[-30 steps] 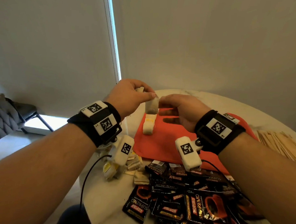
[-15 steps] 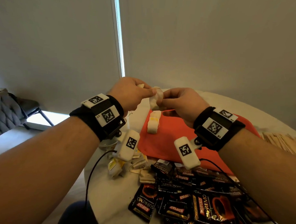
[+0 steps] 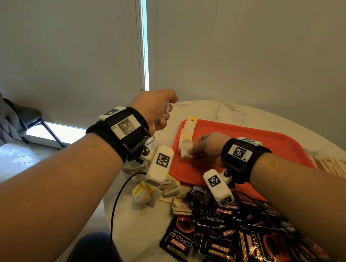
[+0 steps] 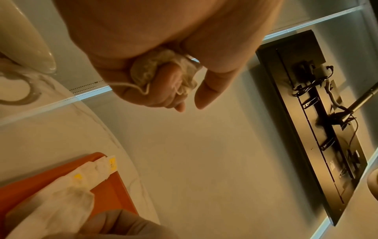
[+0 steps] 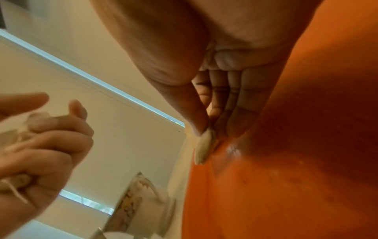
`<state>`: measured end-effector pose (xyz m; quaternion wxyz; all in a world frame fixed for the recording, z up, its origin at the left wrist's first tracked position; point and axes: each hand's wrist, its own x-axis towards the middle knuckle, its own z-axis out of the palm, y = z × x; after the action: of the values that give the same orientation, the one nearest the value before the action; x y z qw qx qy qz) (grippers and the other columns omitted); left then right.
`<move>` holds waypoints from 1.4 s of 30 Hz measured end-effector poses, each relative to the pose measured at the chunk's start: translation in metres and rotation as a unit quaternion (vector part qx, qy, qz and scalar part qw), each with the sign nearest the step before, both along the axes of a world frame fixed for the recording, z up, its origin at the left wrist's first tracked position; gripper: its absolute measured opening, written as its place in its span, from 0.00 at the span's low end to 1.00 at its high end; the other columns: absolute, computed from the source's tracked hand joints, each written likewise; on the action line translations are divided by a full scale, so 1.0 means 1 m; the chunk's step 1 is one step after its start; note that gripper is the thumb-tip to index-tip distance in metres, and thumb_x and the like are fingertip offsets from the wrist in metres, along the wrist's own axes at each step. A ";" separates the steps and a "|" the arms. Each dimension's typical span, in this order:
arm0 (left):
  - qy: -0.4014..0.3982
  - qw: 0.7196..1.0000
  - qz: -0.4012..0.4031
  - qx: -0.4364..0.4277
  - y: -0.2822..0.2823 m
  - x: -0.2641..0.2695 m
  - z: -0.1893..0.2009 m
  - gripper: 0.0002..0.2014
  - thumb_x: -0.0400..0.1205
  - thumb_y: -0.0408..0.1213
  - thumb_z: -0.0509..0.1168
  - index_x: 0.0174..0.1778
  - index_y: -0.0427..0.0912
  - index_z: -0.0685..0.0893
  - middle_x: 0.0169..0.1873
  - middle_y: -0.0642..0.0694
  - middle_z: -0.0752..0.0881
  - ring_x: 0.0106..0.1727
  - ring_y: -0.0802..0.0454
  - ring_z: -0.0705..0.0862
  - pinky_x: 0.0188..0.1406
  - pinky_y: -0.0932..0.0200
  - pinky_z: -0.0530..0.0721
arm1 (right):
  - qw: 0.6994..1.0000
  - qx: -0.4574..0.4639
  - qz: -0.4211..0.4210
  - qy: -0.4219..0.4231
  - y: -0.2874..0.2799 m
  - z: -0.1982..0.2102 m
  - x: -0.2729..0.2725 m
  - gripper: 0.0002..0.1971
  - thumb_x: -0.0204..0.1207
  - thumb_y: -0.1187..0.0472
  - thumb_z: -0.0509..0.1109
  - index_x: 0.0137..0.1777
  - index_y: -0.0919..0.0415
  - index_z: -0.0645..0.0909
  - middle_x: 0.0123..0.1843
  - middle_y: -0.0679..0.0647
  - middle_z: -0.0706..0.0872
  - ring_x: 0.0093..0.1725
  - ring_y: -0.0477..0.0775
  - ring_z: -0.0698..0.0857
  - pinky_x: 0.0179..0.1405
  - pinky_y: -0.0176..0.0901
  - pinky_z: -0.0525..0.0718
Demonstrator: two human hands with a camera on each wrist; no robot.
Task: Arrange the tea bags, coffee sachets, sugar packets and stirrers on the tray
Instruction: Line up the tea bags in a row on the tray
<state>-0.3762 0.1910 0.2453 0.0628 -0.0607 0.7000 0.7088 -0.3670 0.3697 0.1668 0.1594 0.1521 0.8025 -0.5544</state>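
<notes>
A red tray lies on the white marble table. A row of tea bags runs along its left edge. My right hand is low on the tray and pinches a tea bag at the row's near end; in the right wrist view thumb and fingers hold that tea bag against the tray. My left hand is raised left of the tray, its fingers curled round crumpled tea bags with strings hanging. Coffee sachets are heaped in front.
Loose tea bags lie on the table just off the tray's near left corner. Wooden stirrers lie at the right edge. A glass bowl sits under my left wrist. A dark chair stands on the floor at the left.
Both hands were together above the tray holding a tea bag. My right hand has since dropped to the tray with the bag, and my left hand has drawn away to the left.
</notes>
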 end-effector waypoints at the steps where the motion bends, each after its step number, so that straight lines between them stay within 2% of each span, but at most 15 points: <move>1: -0.003 1.000 -0.002 0.001 -0.002 -0.001 -0.001 0.05 0.82 0.37 0.71 0.51 0.40 0.85 0.32 0.48 0.77 0.22 0.58 0.68 0.16 0.65 0.68 | 1.000 -0.003 -0.003 -0.005 -0.002 -0.002 -0.001 0.09 0.73 0.75 0.79 0.37 0.65 0.83 0.46 0.66 0.92 0.52 0.67 0.92 0.61 0.61 0.90; 6: -0.015 1.000 -0.002 0.010 -0.006 -0.004 -0.007 0.06 0.82 0.38 0.72 0.51 0.41 0.85 0.32 0.48 0.78 0.23 0.58 0.69 0.16 0.65 0.68 | 1.000 -0.006 -0.024 -0.003 -0.010 -0.005 -0.006 0.08 0.73 0.74 0.80 0.39 0.66 0.83 0.55 0.69 0.91 0.54 0.65 0.91 0.57 0.58 0.91; 10: -0.023 1.000 -0.005 0.012 -0.007 -0.007 -0.010 0.06 0.81 0.38 0.72 0.50 0.42 0.85 0.32 0.48 0.78 0.22 0.58 0.69 0.16 0.65 0.68 | 1.000 -0.005 -0.021 -0.015 -0.013 -0.001 -0.004 0.04 0.77 0.72 0.77 0.49 0.70 0.85 0.58 0.68 0.91 0.60 0.65 0.91 0.55 0.54 0.91; 12: -0.027 1.000 -0.008 0.014 -0.007 -0.007 -0.010 0.06 0.81 0.38 0.72 0.51 0.42 0.85 0.31 0.48 0.78 0.21 0.58 0.69 0.15 0.65 0.68 | 0.999 -0.003 -0.032 -0.015 -0.012 0.001 -0.002 0.07 0.79 0.70 0.76 0.55 0.72 0.85 0.59 0.68 0.91 0.60 0.65 0.90 0.52 0.50 0.91; 17: -0.034 0.999 -0.016 0.026 -0.005 -0.007 -0.013 0.06 0.82 0.38 0.71 0.51 0.41 0.85 0.32 0.48 0.77 0.22 0.58 0.69 0.15 0.64 0.68 | 0.998 -0.003 -0.064 0.013 -0.006 0.004 0.002 0.08 0.81 0.69 0.73 0.56 0.73 0.83 0.54 0.70 0.90 0.48 0.62 0.91 0.53 0.53 0.91; 20: -0.043 0.998 -0.027 0.045 -0.004 -0.005 -0.015 0.08 0.84 0.41 0.68 0.52 0.40 0.84 0.33 0.48 0.77 0.22 0.58 0.70 0.15 0.64 0.68 | 0.997 -0.027 -0.066 -0.002 -0.008 0.002 0.004 0.11 0.83 0.68 0.72 0.62 0.74 0.82 0.51 0.69 0.88 0.44 0.61 0.89 0.50 0.51 0.90; 23: -0.063 0.994 -0.023 0.086 0.000 -0.002 -0.016 0.11 0.86 0.45 0.65 0.53 0.40 0.83 0.33 0.47 0.77 0.22 0.56 0.71 0.16 0.63 0.69 | 0.997 -0.045 -0.063 -0.007 -0.011 0.003 0.006 0.12 0.84 0.68 0.70 0.63 0.74 0.81 0.48 0.66 0.87 0.42 0.59 0.89 0.50 0.50 0.89; 27: -0.102 0.980 -0.017 0.168 0.004 0.008 -0.014 0.13 0.86 0.47 0.60 0.54 0.39 0.82 0.34 0.44 0.77 0.26 0.53 0.73 0.18 0.61 0.72 | 0.995 -0.048 -0.058 0.070 -0.005 0.018 0.011 0.08 0.82 0.67 0.72 0.58 0.68 0.85 0.53 0.63 0.90 0.44 0.58 0.89 0.48 0.52 0.88; 31: -0.134 0.955 -0.006 0.264 0.015 0.019 -0.014 0.17 0.84 0.50 0.60 0.57 0.39 0.81 0.39 0.43 0.76 0.29 0.50 0.75 0.21 0.60 0.75 | 0.971 -0.105 -0.019 0.214 0.001 0.050 0.029 0.02 0.80 0.62 0.75 0.48 0.60 0.88 0.45 0.57 0.90 0.42 0.54 0.86 0.44 0.49 0.84; 33: -0.134 0.945 -0.002 0.299 0.023 0.026 -0.014 0.18 0.83 0.51 0.60 0.58 0.39 0.81 0.41 0.42 0.77 0.29 0.49 0.75 0.23 0.61 0.76 | 0.958 -0.071 0.011 0.278 0.003 0.061 0.040 0.04 0.78 0.58 0.78 0.47 0.58 0.90 0.41 0.52 0.89 0.40 0.50 0.85 0.41 0.46 0.84; 36: -0.116 0.934 0.000 0.338 0.034 0.035 -0.015 0.20 0.83 0.52 0.61 0.60 0.38 0.81 0.49 0.40 0.80 0.32 0.49 0.76 0.23 0.60 0.77 | 0.938 0.015 0.058 0.343 0.002 0.064 0.056 0.09 0.74 0.52 0.82 0.48 0.55 0.90 0.40 0.50 0.89 0.36 0.42 0.83 0.37 0.38 0.82; 37: -0.105 0.932 0.000 0.348 0.038 0.038 -0.015 0.19 0.83 0.51 0.61 0.59 0.38 0.81 0.46 0.41 0.80 0.31 0.50 0.76 0.23 0.61 0.77 | 0.931 0.031 0.063 0.358 0.002 0.063 0.058 0.10 0.73 0.51 0.82 0.49 0.53 0.90 0.40 0.49 0.88 0.35 0.40 0.82 0.36 0.35 0.81; 39: -0.082 0.931 -0.001 0.356 0.045 0.041 -0.017 0.18 0.82 0.51 0.61 0.58 0.40 0.81 0.37 0.46 0.77 0.33 0.52 0.75 0.30 0.60 0.75 | 0.925 0.048 0.056 0.372 0.000 0.059 0.059 0.11 0.72 0.49 0.83 0.47 0.53 0.89 0.37 0.49 0.87 0.33 0.39 0.81 0.33 0.32 0.79; 40: -0.072 0.934 -0.002 0.351 0.049 0.042 -0.018 0.19 0.82 0.51 0.61 0.58 0.40 0.82 0.36 0.47 0.75 0.34 0.51 0.74 0.34 0.57 0.73 | 0.926 0.054 0.049 0.370 0.001 0.057 0.058 0.11 0.71 0.49 0.83 0.45 0.54 0.88 0.35 0.48 0.87 0.32 0.39 0.80 0.32 0.33 0.79; 42: -0.049 0.940 -0.014 0.338 0.056 0.046 -0.021 0.19 0.82 0.50 0.60 0.58 0.39 0.82 0.35 0.47 0.74 0.34 0.51 0.74 0.34 0.55 0.72 | 0.932 0.059 0.029 0.357 0.002 0.053 0.056 0.12 0.72 0.49 0.83 0.41 0.57 0.88 0.32 0.48 0.87 0.29 0.40 0.81 0.30 0.35 0.79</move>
<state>-0.3302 0.2470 0.2246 0.1237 -0.0608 0.4164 0.8987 -0.3108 0.3721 0.2197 -0.1305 -0.0700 0.8419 -0.5190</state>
